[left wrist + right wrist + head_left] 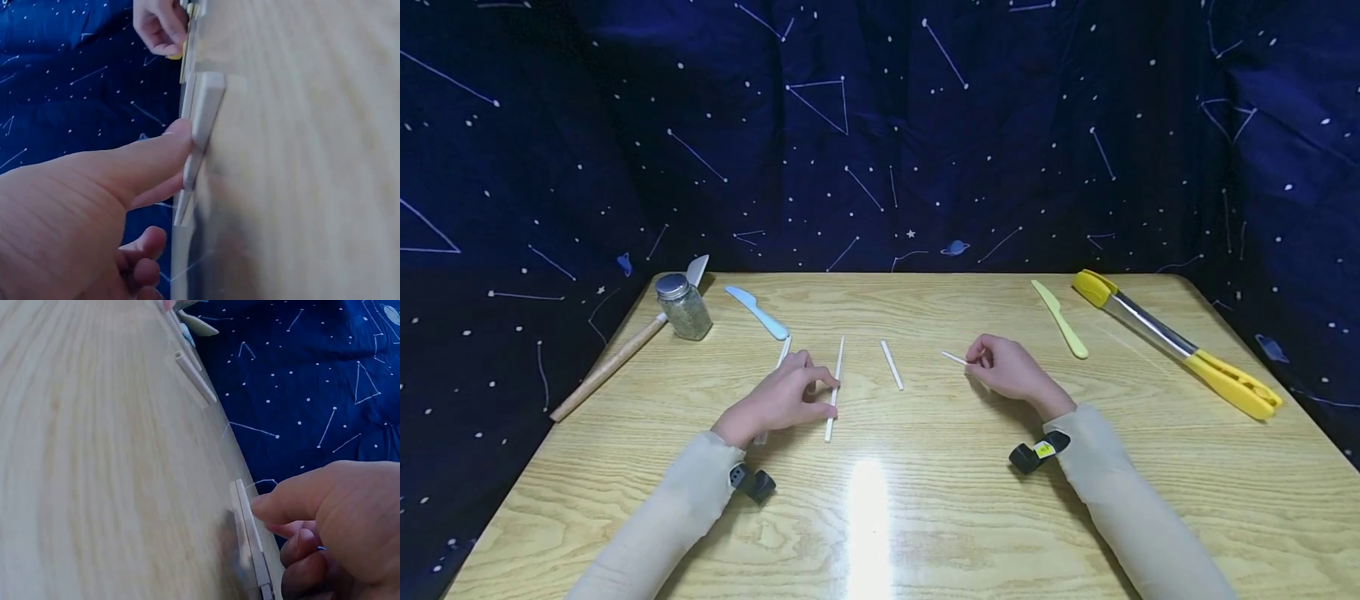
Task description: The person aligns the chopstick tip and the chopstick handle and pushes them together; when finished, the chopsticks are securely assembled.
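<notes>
My left hand pinches a long, thin white stick between thumb and forefinger, low over the table. In the left wrist view the thumb lies against this squared stick. A second long white stick lies partly hidden beneath that hand. My right hand holds a short white stick by one end, its other end pointing left. From the right wrist view, the thumb rests close along the short stick, right at the tabletop. Between the hands lies another short white stick.
A blue knife lies beyond the left hand, a pale green knife beyond the right. Yellow-ended tongs lie far right. A lidded glass jar stands by a wooden-handled spatula at left. A dark starry curtain hangs behind.
</notes>
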The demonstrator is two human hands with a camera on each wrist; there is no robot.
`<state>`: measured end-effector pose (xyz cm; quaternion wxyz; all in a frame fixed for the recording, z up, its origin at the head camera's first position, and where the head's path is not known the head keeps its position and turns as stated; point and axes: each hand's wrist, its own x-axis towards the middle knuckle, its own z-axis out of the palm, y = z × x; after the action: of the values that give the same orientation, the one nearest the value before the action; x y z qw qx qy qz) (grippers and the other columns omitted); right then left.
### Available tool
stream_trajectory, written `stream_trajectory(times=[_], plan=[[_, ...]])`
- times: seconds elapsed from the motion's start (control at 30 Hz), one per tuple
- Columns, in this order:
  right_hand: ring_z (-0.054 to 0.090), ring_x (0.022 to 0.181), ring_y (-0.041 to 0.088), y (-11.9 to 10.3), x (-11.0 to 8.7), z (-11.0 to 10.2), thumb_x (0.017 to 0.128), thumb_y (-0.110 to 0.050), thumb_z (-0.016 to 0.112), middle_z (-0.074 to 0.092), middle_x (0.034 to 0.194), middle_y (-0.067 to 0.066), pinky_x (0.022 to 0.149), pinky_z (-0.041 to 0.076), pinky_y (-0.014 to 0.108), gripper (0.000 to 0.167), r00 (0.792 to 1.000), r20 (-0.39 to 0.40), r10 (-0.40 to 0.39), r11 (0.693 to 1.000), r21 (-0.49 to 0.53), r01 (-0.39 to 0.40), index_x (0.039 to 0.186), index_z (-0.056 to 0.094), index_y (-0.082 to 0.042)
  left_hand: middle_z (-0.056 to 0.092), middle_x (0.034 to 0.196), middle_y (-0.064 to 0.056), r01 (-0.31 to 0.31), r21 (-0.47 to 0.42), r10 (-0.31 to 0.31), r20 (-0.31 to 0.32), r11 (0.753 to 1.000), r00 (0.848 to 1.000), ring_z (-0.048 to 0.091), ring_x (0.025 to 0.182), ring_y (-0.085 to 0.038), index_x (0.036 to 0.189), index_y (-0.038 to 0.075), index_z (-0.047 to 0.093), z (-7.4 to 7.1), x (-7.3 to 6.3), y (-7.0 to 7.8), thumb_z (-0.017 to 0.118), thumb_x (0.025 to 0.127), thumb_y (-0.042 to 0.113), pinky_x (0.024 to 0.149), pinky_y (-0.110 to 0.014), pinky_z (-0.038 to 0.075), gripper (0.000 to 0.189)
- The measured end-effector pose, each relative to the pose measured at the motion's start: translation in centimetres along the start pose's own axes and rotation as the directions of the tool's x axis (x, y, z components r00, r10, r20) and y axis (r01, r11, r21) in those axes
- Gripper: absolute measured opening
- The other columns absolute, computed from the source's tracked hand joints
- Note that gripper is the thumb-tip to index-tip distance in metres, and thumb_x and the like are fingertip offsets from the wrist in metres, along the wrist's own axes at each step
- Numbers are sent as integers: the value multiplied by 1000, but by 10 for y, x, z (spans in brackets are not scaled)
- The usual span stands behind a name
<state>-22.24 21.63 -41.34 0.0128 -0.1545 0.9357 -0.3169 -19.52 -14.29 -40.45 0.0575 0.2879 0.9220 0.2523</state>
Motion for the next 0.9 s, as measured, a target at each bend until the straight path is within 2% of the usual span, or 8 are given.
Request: stream_trajectory(times=[0.17, 0.27, 0.5, 0.7, 0.9], plan=[[40, 57, 13, 1, -1, 1, 84, -10, 65, 46, 65, 0, 53, 32, 25, 12, 1000, 12, 15, 998, -57, -14, 91, 62, -1, 50, 83, -4, 23, 17, -23, 23, 1000, 999, 41, 75, -15, 109, 10, 70, -8, -2, -5, 79, 79, 29, 65, -26, 35, 37], [40, 58, 13, 1, -1, 2, 85, -9, 65, 46, 66, 1, 55, 32, 26, 9, 1000, 15, 0, 998, -69, 1, 90, 61, -2, 52, 82, -4, 38, -5, -37, 49, 999, 998, 43, 75, -15, 109, 8, 70, -13, -3, -7, 79, 79, 27, 65, -26, 37, 36], [42, 59, 14, 0, -1, 2, 86, -7, 62, 50, 67, 2, 57, 34, 26, 4, 1000, 17, -12, 995, -101, 14, 86, 60, -3, 54, 82, -4, 25, -1, -25, 81, 1000, 996, 44, 73, -13, 106, 8, 70, -21, -5, -13, 80, 78, 25, 64, -25, 39, 34], [43, 59, 14, 0, 0, 2, 87, -7, 59, 52, 67, 2, 56, 35, 26, 5, 1000, 23, 1, 993, -122, 2, 87, 60, -2, 54, 82, -6, 22, -3, -22, 91, 1000, 996, 44, 75, -15, 105, 7, 69, -23, -5, -13, 80, 78, 23, 65, -26, 38, 33], [45, 60, 14, 1, 1, 2, 90, -8, 57, 54, 70, 3, 56, 37, 26, 8, 1000, 26, 7, 992, -124, -3, 91, 60, 0, 54, 82, -6, -6, -21, 8, 81, 1000, 997, 45, 73, -14, 113, 3, 63, -20, -2, -15, 75, 84, 23, 66, -26, 39, 37]])
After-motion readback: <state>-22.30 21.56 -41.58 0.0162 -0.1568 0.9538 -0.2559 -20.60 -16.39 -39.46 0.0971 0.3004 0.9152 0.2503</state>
